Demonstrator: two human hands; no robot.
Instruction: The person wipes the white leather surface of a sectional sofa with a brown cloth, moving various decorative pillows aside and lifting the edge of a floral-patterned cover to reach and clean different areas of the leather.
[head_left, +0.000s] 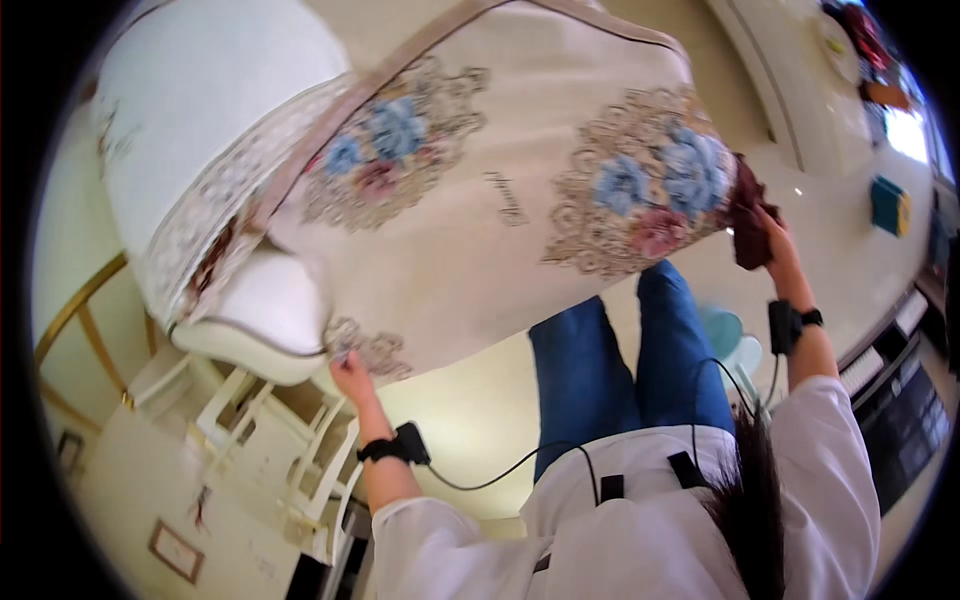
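Observation:
A cream fabric sofa cover (457, 277), with a mauve border and blue and pink flowers in a lace print, is spread in the air before me. My left hand (354, 376) pinches its near left corner. At the right end my right hand (772, 236) grips a bunched dark brown cloth edge (746, 214); whether that is part of the cover or a separate cloth, I cannot tell. Both fingertips are partly hidden by fabric. Behind the cover's left side stands a white sofa (217, 82) with a lace-trimmed cover and a rounded armrest (262, 300).
White chairs (277, 427) stand at the lower left, near a gold-coloured rail (82, 296). A white cabinet or table (810, 82) is at the upper right. Turquoise stools (721, 330) stand behind my legs' right side. A teal and yellow box-like object (889, 206) lies farther right.

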